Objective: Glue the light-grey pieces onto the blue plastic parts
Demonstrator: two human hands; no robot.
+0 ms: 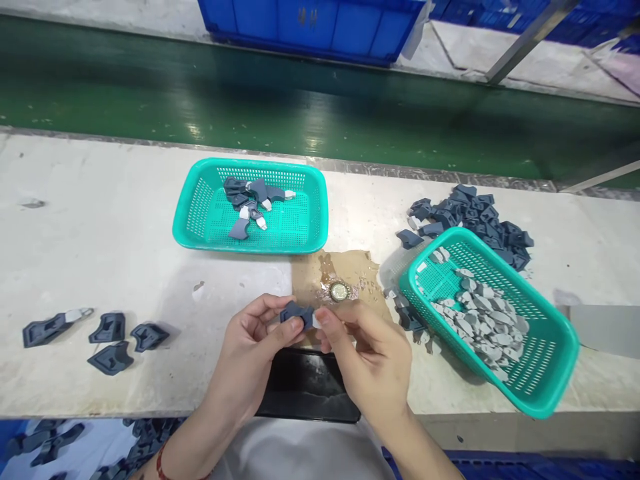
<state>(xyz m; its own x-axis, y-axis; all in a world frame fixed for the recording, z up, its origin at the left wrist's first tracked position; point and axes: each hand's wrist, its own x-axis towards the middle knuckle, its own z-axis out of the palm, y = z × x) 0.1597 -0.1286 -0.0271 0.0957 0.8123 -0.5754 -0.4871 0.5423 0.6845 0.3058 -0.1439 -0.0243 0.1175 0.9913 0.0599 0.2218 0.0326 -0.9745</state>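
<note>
My left hand (260, 333) grips a dark grey plastic part (296, 312) between thumb and fingers, above the front edge of the table. Pinched in my right hand (373, 347) is a small light grey piece (316, 320), which meets the right end of the dark part. Just beyond my hands, a small round dish (339, 291) rests on brown cardboard (305, 273). A green basket (250, 248) behind my left hand holds several dark parts with light tips. To the right, another green basket (547, 393) contains many light grey pieces.
Dark parts (470, 213) are heaped behind the right basket. Several dark parts (111, 359) lie at the left on the table (75, 220). A green belt (150, 100) runs behind, with a blue crate (315, 27) beyond. A black tray (310, 387) sits below my hands.
</note>
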